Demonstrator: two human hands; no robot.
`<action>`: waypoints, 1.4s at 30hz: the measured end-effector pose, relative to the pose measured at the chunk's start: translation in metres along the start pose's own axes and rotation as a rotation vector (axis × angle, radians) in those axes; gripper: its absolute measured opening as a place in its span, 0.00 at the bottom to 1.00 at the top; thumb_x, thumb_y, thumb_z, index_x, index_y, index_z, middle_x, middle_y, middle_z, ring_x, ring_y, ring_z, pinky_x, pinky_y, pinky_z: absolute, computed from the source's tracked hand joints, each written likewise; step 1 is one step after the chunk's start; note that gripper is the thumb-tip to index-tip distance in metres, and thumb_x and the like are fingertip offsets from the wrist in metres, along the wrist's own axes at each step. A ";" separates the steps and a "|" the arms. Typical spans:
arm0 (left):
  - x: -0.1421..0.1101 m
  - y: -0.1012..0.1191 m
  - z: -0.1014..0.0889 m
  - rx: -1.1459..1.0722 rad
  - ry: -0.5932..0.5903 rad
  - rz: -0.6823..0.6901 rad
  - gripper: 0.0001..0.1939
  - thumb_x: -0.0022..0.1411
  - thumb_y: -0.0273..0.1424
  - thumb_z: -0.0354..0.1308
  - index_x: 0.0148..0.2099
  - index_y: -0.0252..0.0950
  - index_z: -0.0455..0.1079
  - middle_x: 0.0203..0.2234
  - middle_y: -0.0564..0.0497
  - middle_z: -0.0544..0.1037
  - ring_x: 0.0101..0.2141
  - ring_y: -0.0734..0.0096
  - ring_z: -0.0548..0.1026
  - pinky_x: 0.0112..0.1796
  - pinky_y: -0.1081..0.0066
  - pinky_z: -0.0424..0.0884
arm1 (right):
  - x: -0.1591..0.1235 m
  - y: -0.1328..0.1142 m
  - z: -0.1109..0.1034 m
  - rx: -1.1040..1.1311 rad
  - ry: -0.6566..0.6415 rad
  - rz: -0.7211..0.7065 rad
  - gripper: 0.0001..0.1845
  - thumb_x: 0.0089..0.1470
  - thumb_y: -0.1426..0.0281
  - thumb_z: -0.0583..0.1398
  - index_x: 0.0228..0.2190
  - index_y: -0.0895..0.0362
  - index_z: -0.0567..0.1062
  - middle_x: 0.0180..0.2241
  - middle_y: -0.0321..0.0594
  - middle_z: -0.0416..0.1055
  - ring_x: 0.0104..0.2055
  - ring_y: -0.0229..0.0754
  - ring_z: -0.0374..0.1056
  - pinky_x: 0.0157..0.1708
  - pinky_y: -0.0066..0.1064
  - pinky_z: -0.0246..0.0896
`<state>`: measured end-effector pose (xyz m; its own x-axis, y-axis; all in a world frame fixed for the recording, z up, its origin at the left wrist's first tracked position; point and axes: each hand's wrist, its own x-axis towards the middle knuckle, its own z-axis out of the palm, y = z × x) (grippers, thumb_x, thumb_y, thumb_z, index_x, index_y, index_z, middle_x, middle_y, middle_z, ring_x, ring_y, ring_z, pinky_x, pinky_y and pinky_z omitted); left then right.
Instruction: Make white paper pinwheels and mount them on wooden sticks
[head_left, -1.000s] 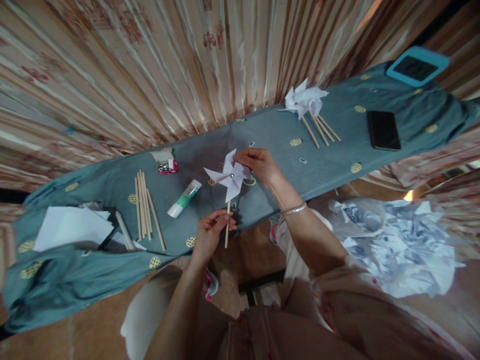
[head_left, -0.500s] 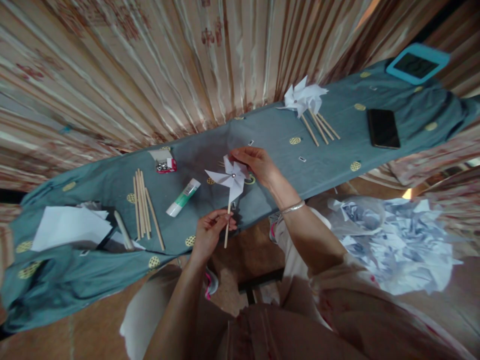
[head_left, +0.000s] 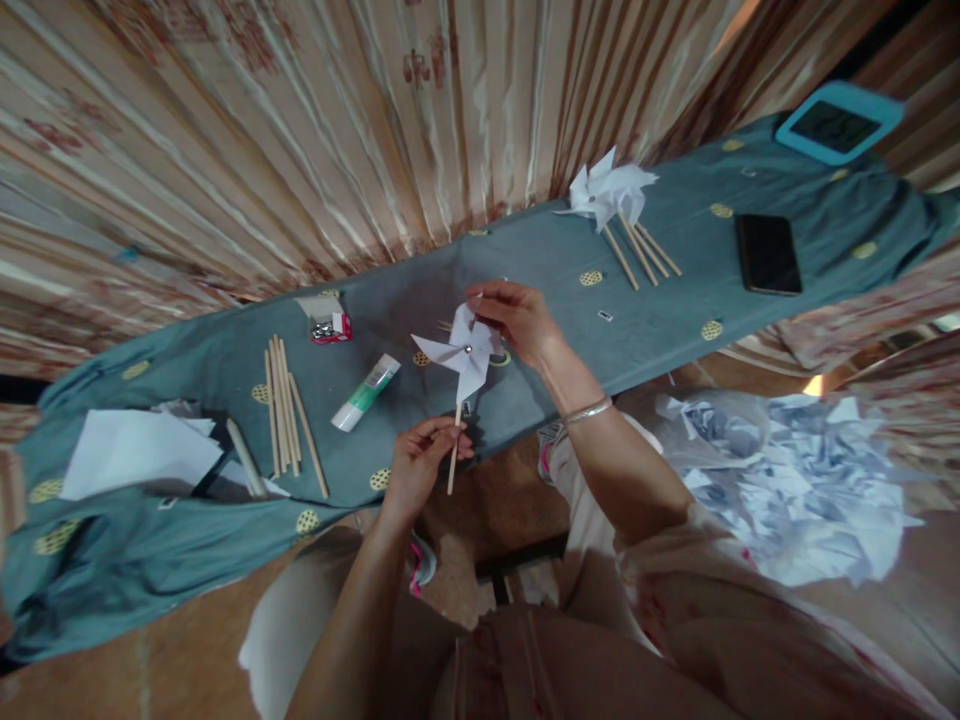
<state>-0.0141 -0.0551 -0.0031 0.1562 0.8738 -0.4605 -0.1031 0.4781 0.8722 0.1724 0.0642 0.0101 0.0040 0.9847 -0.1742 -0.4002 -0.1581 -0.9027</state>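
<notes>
A white paper pinwheel (head_left: 471,376) is held up over the near edge of the table, a small metal pin at its centre. My left hand (head_left: 421,462) is closed round its wooden stick (head_left: 454,455), below the blades. At the top, my right hand (head_left: 521,322) pinches one paper blade between thumb and fingers. A green and white glue stick (head_left: 366,393) lies to the left of the pinwheel. Behind it sits a small open box of metal pins (head_left: 330,326).
Several wooden sticks (head_left: 281,410) and white paper sheets (head_left: 142,452) lie at the left. Finished-looking pinwheels (head_left: 609,192), a phone (head_left: 768,255) and a blue-framed digital clock (head_left: 838,123) are at the right. A bag of folded white paper (head_left: 810,480) stands beside my right leg.
My right hand has shifted slightly right, and the blade it pinches looks more curved. My left hand and the stick have stayed in place.
</notes>
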 end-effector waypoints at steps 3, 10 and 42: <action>0.000 -0.001 0.000 -0.010 0.010 0.004 0.21 0.42 0.45 0.73 0.32 0.34 0.77 0.20 0.52 0.78 0.22 0.72 0.76 0.29 0.72 0.75 | 0.000 0.001 0.000 -0.037 0.028 -0.015 0.12 0.37 0.67 0.72 0.27 0.55 0.79 0.23 0.31 0.73 0.25 0.33 0.67 0.25 0.25 0.63; 0.001 -0.002 0.001 -0.031 0.047 0.017 0.21 0.42 0.45 0.73 0.33 0.34 0.77 0.21 0.52 0.78 0.23 0.72 0.77 0.31 0.70 0.76 | 0.001 0.005 0.000 -0.086 0.065 -0.037 0.09 0.38 0.68 0.71 0.24 0.56 0.78 0.23 0.33 0.73 0.25 0.34 0.65 0.25 0.26 0.60; 0.007 -0.002 -0.006 -0.122 0.153 0.127 0.21 0.42 0.43 0.74 0.33 0.34 0.77 0.21 0.52 0.79 0.22 0.72 0.77 0.29 0.72 0.75 | -0.008 0.007 0.006 -0.153 -0.019 0.077 0.14 0.38 0.63 0.74 0.23 0.57 0.77 0.21 0.32 0.73 0.24 0.32 0.68 0.24 0.22 0.64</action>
<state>-0.0189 -0.0497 -0.0093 -0.0159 0.9266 -0.3758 -0.2315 0.3622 0.9029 0.1645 0.0557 0.0074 -0.0392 0.9701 -0.2395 -0.2541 -0.2415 -0.9366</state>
